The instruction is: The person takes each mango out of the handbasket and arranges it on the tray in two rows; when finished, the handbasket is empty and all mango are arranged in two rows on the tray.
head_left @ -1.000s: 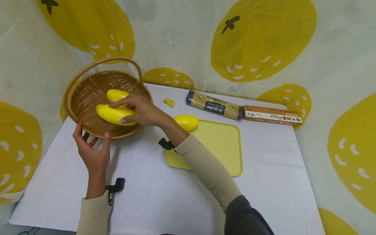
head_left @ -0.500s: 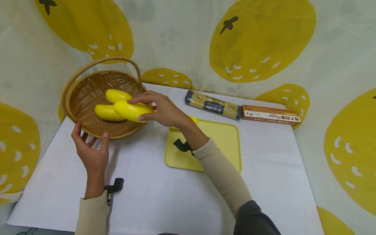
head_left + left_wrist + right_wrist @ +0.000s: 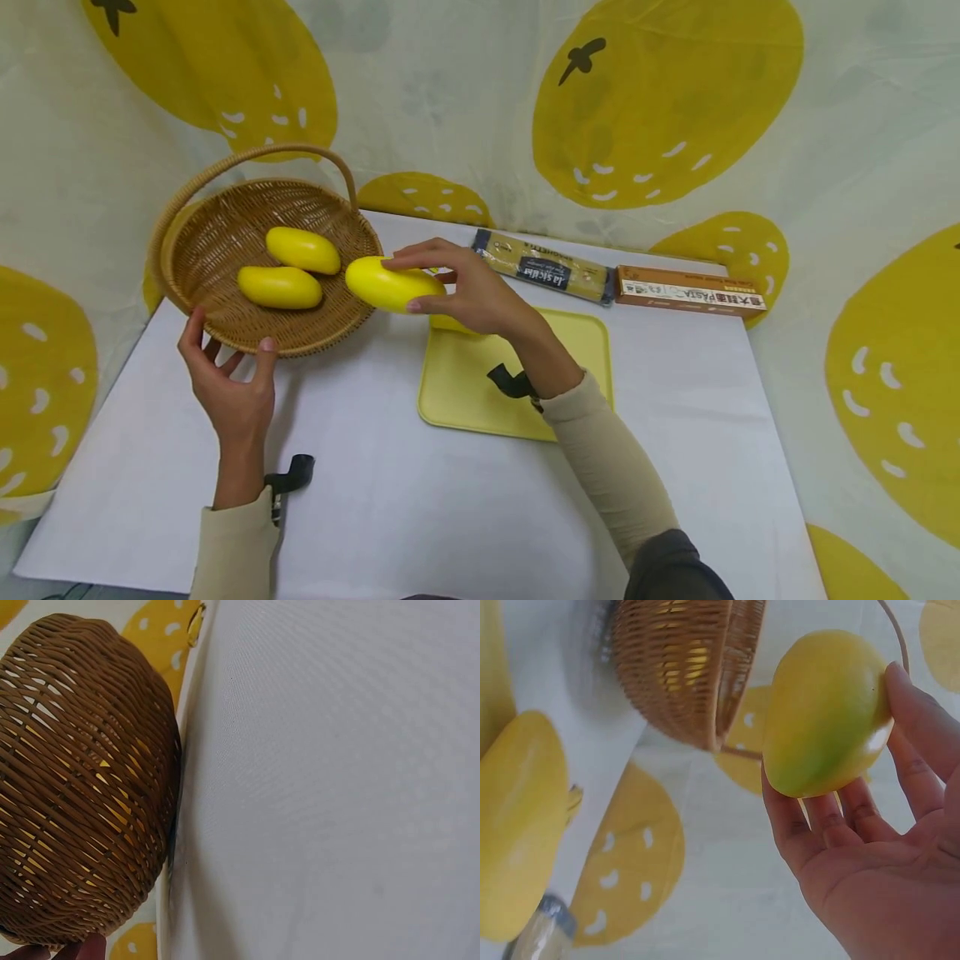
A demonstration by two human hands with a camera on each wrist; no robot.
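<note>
A yellow-patterned cloth (image 3: 435,83) hangs behind your white desk (image 3: 352,517). Your right hand (image 3: 476,287) holds a mango (image 3: 386,285) above it between thumb and fingers, between the basket (image 3: 217,229) at the far left corner and the tray (image 3: 465,400) nearer the middle. The mango's long axis runs roughly along the far edge, free end towards the basket. Your left hand (image 3: 232,404), farther off, grips the basket's near rim. The mango looks smooth, glossy and yellow, with a greenish patch.
</note>
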